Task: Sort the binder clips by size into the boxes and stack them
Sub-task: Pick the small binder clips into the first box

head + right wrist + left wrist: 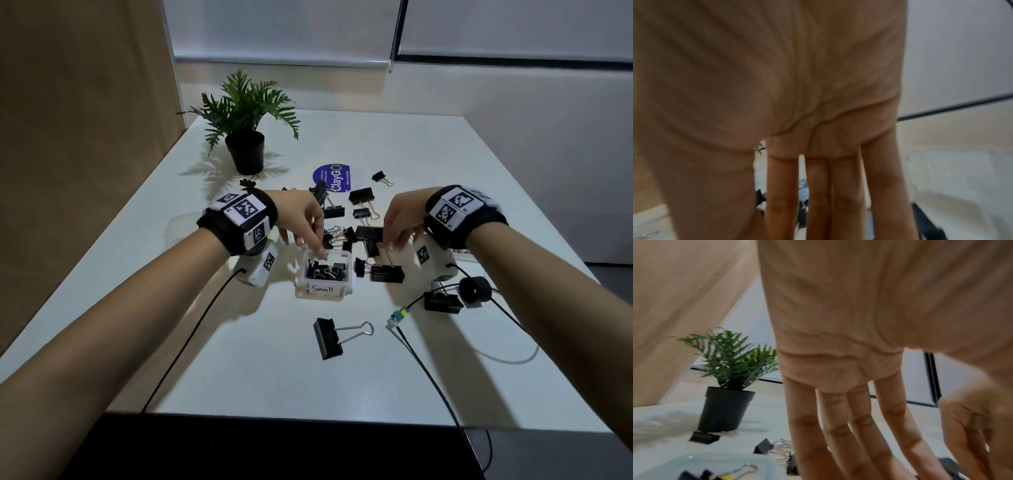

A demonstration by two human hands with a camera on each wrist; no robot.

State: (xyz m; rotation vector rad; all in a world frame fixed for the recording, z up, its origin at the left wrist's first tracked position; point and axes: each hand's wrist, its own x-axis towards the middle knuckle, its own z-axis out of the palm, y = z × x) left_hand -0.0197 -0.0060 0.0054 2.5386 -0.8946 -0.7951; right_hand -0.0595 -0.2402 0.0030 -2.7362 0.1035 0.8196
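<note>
A large binder clip (327,338) lies nearest on the white table (239,359), wire handle pointing right. Beyond it stands the clear box (325,272) labelled "Small", holding several small black clips. The left hand (301,219) hangs over its far rim, fingers straight and slightly spread, holding nothing. The right hand (402,219) reaches down into the loose pile of clips (356,236) just beyond the box; its fingers (818,194) run straight and close together, and whether they pinch a clip I cannot tell. Black cables (428,373) trail across the near right. A potted plant (245,137) stands far left, a purple sticker (334,178) beyond the pile.
</note>
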